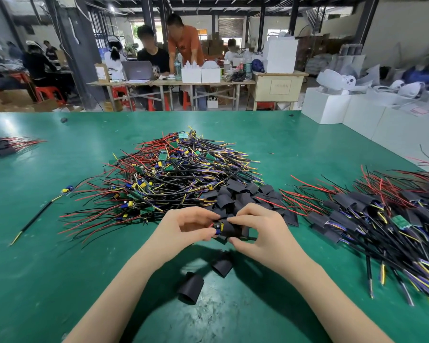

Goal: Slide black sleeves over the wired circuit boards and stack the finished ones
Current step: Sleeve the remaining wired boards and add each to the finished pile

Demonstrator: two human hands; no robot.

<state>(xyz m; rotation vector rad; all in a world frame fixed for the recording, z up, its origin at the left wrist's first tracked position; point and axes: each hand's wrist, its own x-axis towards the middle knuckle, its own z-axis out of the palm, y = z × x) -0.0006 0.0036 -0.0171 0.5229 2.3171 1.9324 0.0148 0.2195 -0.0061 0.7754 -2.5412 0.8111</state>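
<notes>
At the centre of the frame, a small wired circuit board (pixel 218 227) with a blue capacitor and a yellow part is held between two bare hands above a green surface (pixel 47 256). The left hand (pixel 187 227) is curled, its fingers (pixel 206 234) pinching the board's exposed end. The right hand (pixel 256 229) is clamped on a black sleeve (pixel 229 230), with fingertips on top and the thumb beneath; the sleeve is seen part-way over the board, the capacitor end still uncovered.

Just behind the hands, a heap of loose black sleeves (pixel 243 194) is spread out. Beyond it, in the middle of the frame, a large tangled pile of unsleeved boards (pixel 174 174) with red, black, yellow and blue wires is heaped. At the right edge, a stack of finished sleeved boards (pixel 372 214) is laid with wires fanning outward. A smaller bundle of sleeved pieces (pixel 0 147) is found at the far left edge. Two single sleeves (pixel 191 288) (pixel 222 264) are lying on the surface between the forearms, near the bottom centre. One lone wired board (pixel 66 190) is placed apart at centre left.

In the upper part of the frame, seated and standing people at a distant table (pixel 171 82) are visible.
</notes>
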